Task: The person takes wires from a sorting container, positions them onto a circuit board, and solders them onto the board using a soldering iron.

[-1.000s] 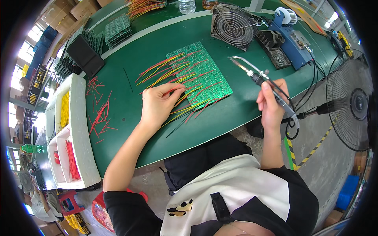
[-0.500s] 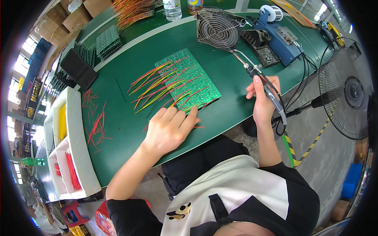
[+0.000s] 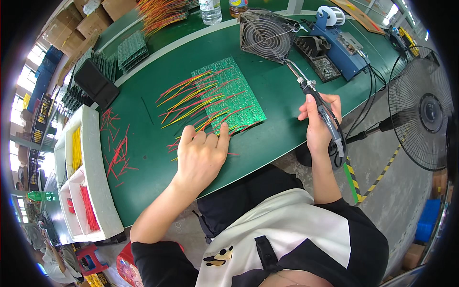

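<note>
A green circuit board panel [image 3: 239, 91] lies on the bench, with red and yellow wires [image 3: 191, 100] fixed along it and trailing off to the left. My left hand [image 3: 203, 153] rests at its near edge, over the ends of several wires. Its index finger is stretched onto the board and the fingers are spread; the thumb is hidden beneath. My right hand [image 3: 319, 122] is closed round a soldering iron [image 3: 325, 117], to the right of the board. The iron's tip points up and away, close to a round-grilled fume fan [image 3: 267, 36].
A blue soldering unit [image 3: 342, 50] with a wire spool stands at the back right, next to a dark iron stand [image 3: 318, 52]. Loose red wires [image 3: 119, 153] lie on the left, beside a white foam tray [image 3: 107, 191] of wires. A standing fan [image 3: 423, 107] is at the right.
My left hand has slid a little left, its index finger drawn back along the board. The board has turned slightly. The right hand has barely moved, still holding the soldering iron.
</note>
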Demonstrator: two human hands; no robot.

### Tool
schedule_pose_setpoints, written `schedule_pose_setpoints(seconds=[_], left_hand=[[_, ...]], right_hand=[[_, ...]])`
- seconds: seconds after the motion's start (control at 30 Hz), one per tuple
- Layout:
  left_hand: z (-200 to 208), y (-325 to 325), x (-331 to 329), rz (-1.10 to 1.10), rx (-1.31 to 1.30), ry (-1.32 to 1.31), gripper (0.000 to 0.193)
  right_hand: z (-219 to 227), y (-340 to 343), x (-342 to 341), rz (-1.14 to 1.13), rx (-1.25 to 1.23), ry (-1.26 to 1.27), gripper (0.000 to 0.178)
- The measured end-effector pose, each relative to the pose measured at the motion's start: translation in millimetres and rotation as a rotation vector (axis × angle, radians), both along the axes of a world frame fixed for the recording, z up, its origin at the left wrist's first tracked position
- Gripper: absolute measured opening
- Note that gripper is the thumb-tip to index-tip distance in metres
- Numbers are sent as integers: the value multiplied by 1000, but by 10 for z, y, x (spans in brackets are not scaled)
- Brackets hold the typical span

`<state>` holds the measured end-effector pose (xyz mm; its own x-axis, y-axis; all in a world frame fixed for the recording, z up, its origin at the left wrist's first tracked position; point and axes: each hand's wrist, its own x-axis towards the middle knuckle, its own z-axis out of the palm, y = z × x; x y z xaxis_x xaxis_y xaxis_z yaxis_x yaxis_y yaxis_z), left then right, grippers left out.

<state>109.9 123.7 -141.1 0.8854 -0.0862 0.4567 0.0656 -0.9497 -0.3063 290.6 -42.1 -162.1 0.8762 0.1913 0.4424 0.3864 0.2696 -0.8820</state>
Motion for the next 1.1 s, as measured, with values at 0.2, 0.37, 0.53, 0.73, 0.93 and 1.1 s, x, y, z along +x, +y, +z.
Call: schedule_pose_setpoints(seconds=[0.2, 0.37, 0.53, 0.73, 0.93, 1.1], left_hand=[[-52, -38, 63, 45, -9, -64, 26], [-114, 75, 162, 76, -32, -127, 29], [42, 24, 126, 179, 19, -87, 42], [312, 133, 15, 154, -36, -158, 34], [79, 177, 82, -13, -664, -248, 18], [24, 273, 213, -13, -826, -207, 10]], right_hand=[[13, -15, -7, -3, -16, -2, 19], [2, -15, 0, 5, 22, 11, 20], [6, -34, 23, 9, -6, 11, 19], [21, -54, 27, 13, -13, 36, 19], [56, -2, -33, 41, -20, 37, 19], [72, 38, -121, 145, 15, 96, 19]])
